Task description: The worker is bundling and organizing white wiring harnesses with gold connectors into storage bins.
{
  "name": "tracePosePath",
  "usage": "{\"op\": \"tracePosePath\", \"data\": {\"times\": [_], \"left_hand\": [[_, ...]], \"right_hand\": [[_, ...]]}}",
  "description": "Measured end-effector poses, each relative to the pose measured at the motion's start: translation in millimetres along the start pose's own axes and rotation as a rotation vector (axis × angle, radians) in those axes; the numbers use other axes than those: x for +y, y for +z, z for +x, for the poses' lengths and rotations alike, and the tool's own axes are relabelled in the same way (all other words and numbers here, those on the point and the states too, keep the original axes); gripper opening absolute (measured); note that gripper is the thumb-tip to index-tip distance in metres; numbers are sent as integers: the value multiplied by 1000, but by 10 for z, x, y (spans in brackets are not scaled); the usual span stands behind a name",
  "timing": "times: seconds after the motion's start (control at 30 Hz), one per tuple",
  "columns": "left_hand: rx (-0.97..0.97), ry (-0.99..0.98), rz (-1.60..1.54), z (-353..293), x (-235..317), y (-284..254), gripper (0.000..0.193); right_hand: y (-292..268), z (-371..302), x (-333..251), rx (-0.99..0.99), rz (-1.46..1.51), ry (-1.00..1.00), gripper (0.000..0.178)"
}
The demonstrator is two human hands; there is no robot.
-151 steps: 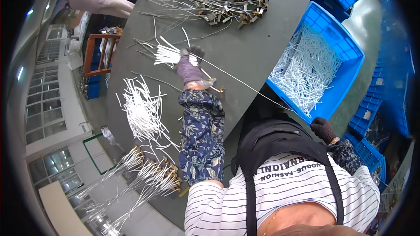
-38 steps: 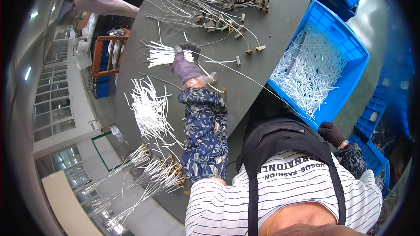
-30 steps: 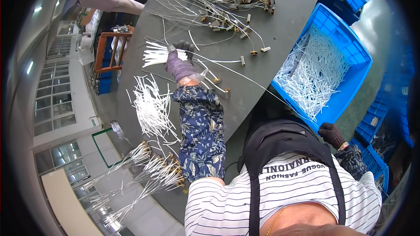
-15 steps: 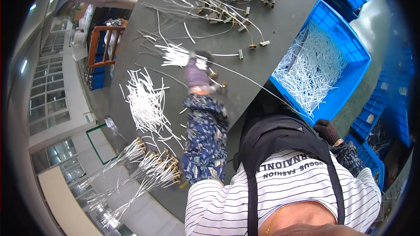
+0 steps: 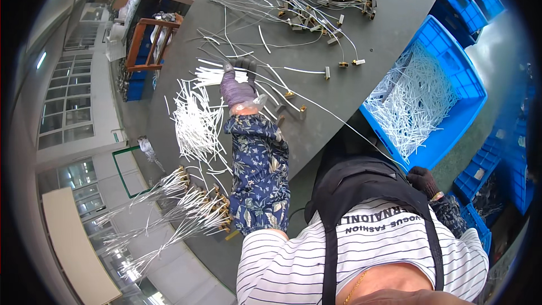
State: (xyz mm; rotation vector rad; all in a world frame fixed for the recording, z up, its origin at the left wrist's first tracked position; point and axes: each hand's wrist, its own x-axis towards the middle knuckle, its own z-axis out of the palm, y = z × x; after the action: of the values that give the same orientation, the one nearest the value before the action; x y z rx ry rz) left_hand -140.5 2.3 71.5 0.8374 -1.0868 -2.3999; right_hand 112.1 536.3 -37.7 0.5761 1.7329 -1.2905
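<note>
1. Biggest worry, imo: the long thin wire crosses open air between the tabletop edge and the blue crate, centre right. If it snags on the crate's rim or gets pulled too hard, it could kink or drag things along.
2. Next risk is tangling. Loose wires with little metal ends lie just to the right of the left hand, so a sideways sweep could hook a few.
3. Also, the white tubes under that left hand look slick and loose. A sloppy squeeze might fan them out into the big white pile, which is right below them, left of centre.
4. Hands: the left one, gloved, curls over the tubes with thumb and fingers apart. Its underside is hidden, so can't tell how firmly it's pinching. The right hand, lower right, has its fingers curled in by the crate's bottom corner; can't tell if it's actually gripping the wire.
5. Where stuff sits: the tubes are under the left hand and poke out to its left. The wire slants from beside that hand down to the right one.
</note>
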Motion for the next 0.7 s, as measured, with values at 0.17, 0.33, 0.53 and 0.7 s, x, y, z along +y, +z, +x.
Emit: {"op": "tracePosePath", "data": {"times": [0.17,0.33,0.53,0.7], "left_hand": [[-77,56,227,-322,-200,18,19],[-636,-364,700,-1066,-838,94,30],[79,-322,709,-736,-612,-145,33],[-80,-46,1220,-929,-1065,-171,28]], "right_hand": [[44,48,-30,-16,-100,-120,21],[84,116,-218,1,-32,-59,21],[259,201,-922,-94,-76,-86,26],[1111,654,-2183,-124,-51,-591,49]]}}
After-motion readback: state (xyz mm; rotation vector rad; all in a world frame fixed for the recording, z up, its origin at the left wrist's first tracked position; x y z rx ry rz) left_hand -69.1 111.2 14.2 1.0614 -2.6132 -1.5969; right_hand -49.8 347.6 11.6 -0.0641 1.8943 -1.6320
